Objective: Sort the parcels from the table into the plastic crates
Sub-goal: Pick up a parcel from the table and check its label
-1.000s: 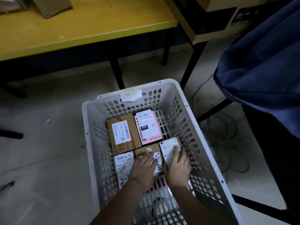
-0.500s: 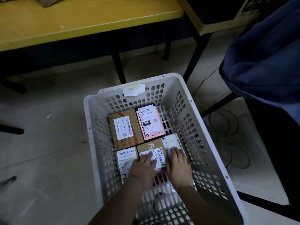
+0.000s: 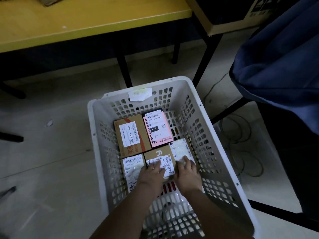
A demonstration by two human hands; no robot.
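A white perforated plastic crate (image 3: 96,135) stands on the floor with several parcels in its bottom. At the back lie a brown box with a white label (image 3: 132,135) and a pink box (image 3: 158,129). In front of them lie a white bagged parcel (image 3: 132,165), a small brown box (image 3: 159,156) and a white parcel (image 3: 181,149) at the right. My left hand (image 3: 151,174) rests flat on the small brown box. My right hand (image 3: 187,175) presses on the white right parcel, touching the brown box's side. Neither hand clearly grips anything.
A yellow table (image 3: 86,19) stands beyond the crate, its black legs (image 3: 123,69) just behind the rim. A second table edge (image 3: 207,19) is at upper right. Blue fabric (image 3: 279,57) hangs at the right. Cables (image 3: 241,144) lie on the floor beside the crate.
Both hands have slid slightly back toward me over the front parcels, which now sit straighter in their row. The view has tilted down a little.
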